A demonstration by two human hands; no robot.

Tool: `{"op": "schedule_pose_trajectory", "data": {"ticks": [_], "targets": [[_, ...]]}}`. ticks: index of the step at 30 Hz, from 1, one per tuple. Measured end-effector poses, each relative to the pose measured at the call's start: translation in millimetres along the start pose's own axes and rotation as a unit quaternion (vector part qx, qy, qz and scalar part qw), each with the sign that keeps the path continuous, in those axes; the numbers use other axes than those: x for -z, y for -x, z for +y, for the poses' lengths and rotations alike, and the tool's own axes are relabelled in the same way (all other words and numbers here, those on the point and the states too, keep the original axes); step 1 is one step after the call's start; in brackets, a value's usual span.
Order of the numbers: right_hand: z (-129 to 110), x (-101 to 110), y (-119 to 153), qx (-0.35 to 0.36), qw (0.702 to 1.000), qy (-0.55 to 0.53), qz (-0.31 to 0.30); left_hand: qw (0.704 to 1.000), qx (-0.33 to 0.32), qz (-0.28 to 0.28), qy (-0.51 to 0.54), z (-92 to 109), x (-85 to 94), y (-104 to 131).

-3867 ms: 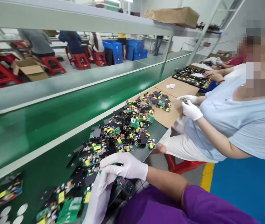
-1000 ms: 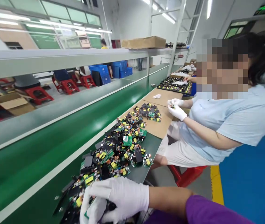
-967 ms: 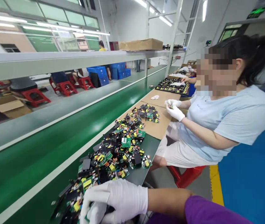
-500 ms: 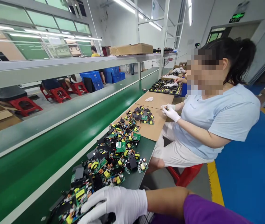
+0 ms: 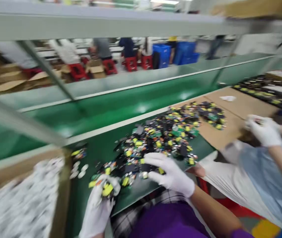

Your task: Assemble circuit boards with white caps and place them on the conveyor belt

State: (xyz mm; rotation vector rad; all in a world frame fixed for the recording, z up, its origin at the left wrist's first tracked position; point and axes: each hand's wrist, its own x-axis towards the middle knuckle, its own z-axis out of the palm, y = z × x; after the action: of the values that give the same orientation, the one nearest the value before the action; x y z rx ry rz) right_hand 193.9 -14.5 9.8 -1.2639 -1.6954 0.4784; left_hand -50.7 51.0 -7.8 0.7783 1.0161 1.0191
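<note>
A cardboard box of blurred white pieces sits far left. The gloved left hand curls round a small yellow-topped circuit board. The gloved right hand lies spread, fingers open, on the jumbled pile of boards on smooth green bench.

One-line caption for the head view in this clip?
Gloved left hand grips a small circuit board while the right hand rests on the board pile.

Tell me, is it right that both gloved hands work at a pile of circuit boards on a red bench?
Not quite. The bench is green, not red, as the head view shows. Both gloved hands, left and right, do work at the pile of circuit boards.
</note>
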Motion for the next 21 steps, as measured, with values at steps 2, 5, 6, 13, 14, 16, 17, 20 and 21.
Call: {"op": "schedule_pose_trajectory", "data": {"ticks": [2,5,6,13,14,16,17,20,21], "targets": [[8.9,1.6,5.6,-0.042,0.999,0.0,-0.002,0.994,0.002,0.026,0.103,4.4,14.8,0.4],[18.7,-0.3,8.6,-0.043,0.999,0.018,-0.025,0.98,-0.026,0.023,0.198,7.3,31.7,-1.6],[19.1,-2.0,7.6,-0.033,0.998,0.029,-0.033,0.976,-0.039,0.013,0.214,6.1,35.6,-1.4],[-8.1,-34.7,-46.6,0.13,0.97,0.129,-0.158,0.977,-0.057,-0.054,0.2,-15.0,48.4,7.6],[-13.9,-41.9,-59.1,0.16,0.955,0.151,-0.197,0.976,-0.053,-0.056,0.204,-16.6,49.5,8.5],[-23.7,-56.9,-84.7,0.202,0.919,0.196,-0.275,0.97,-0.048,-0.059,0.233,-17.5,51.3,9.5],[-27.0,-64.6,-97.3,0.213,0.901,0.217,-0.309,0.965,-0.046,-0.057,0.251,-17.1,52.2,9.7],[-30.0,-88.3,-132.3,0.217,0.865,0.268,-0.365,0.958,-0.043,-0.037,0.282,-14.3,54.1,9.3],[-29.3,-96.4,-142.7,0.212,0.859,0.281,-0.372,0.957,-0.043,-0.028,0.286,-13.5,54.5,8.9]]}}
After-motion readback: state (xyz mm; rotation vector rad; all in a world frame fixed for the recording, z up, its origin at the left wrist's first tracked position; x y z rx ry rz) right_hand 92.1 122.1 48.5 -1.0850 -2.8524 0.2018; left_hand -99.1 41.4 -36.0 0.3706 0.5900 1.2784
